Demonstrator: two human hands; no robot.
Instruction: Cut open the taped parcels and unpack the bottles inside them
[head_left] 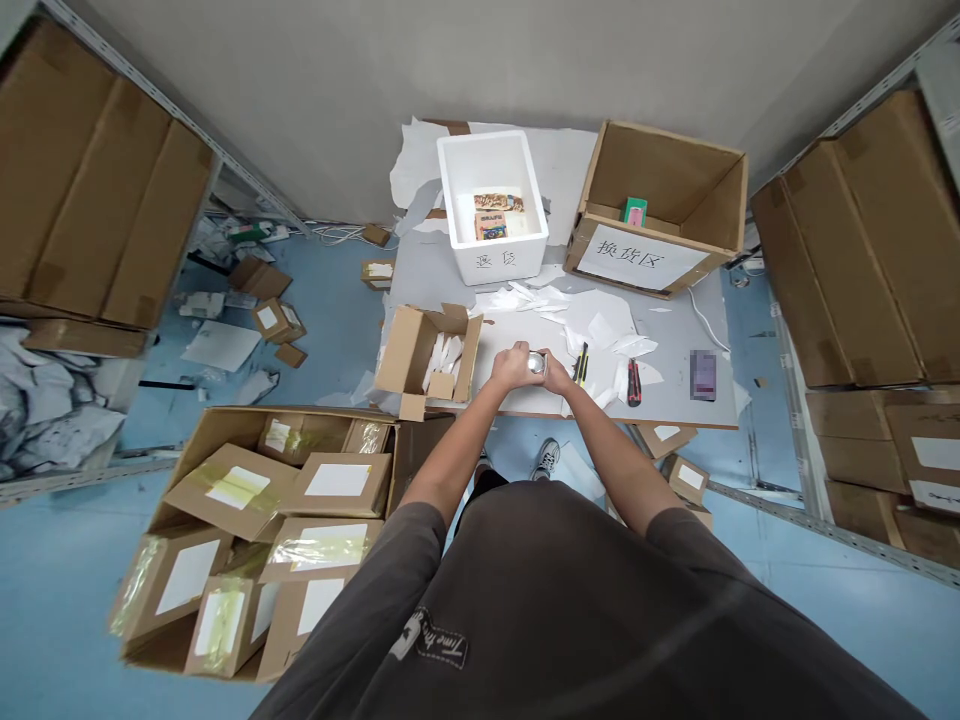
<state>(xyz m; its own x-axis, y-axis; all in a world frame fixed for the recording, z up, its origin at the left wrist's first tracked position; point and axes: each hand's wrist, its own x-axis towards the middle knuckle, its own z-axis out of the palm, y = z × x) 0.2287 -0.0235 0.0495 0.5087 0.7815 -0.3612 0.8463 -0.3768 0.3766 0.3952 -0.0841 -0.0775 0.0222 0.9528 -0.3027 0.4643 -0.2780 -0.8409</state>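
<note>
At the front edge of the table (510, 330), both hands are closed around a small silvery object (535, 363) with a rounded top; its exact kind is too small to make out. My left hand (512, 368) grips it from one side and my right hand (556, 373) from the other, hiding its sides. Left of my hands stands an opened cardboard box (405, 350) with white paper (444, 360) inside. A yellow-and-black utility knife (581, 364) lies just right of my right hand, and a red-and-black tool (634, 382) lies farther right.
A white foam bin (491, 262) holding several small packages and a cardboard bin (660, 228) with a green-and-pink box (634, 212) stand at the back. Torn paper (525, 298) is strewn before them. A large carton (214, 425) of taped parcels stands lower left; shelves flank both sides.
</note>
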